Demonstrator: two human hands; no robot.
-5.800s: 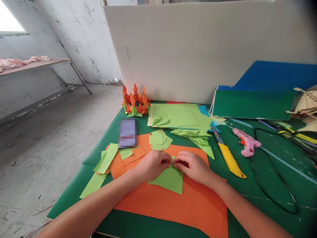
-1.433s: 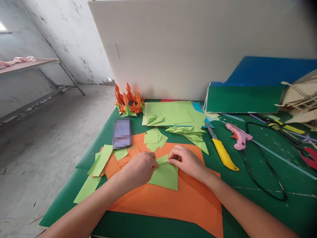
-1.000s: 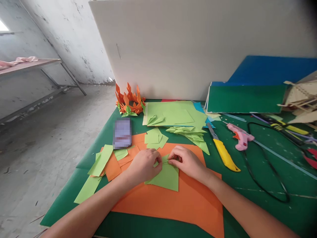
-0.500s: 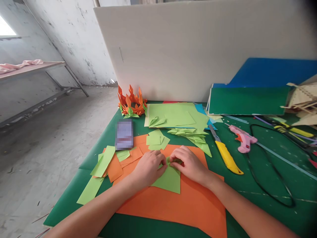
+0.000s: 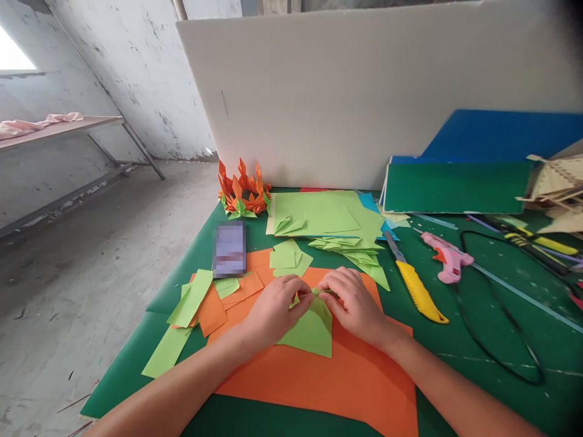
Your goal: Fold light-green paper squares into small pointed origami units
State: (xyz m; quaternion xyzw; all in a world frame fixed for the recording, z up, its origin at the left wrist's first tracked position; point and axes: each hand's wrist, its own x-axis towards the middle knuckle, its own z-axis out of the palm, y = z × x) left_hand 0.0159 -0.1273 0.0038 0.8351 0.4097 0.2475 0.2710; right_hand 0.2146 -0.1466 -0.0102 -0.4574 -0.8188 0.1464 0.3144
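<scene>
My left hand (image 5: 279, 306) and my right hand (image 5: 351, 301) face each other, thumbs and fingers pinched on a small piece of green paper (image 5: 321, 292) between them. Its full shape is partly covered by my fingers. Below lies a larger green paper sheet (image 5: 314, 334), flat on a big orange sheet (image 5: 319, 382). Small green paper pieces (image 5: 291, 257) rest just beyond my left hand. Past my right hand is a pile of folded green paper pieces (image 5: 364, 258).
An orange and green folded-paper crown (image 5: 243, 194) stands at the back left, behind a blurred phone-like object (image 5: 229, 249). To the right lie a yellow utility knife (image 5: 419, 291), a pink glue gun (image 5: 449, 255) and its black cord. A white board (image 5: 296, 97) stands upright behind.
My hands have shifted slightly, fingertips drawing closer around the small green paper, which now looks narrower between them. The camera view has tilted a little; other things stay put.
</scene>
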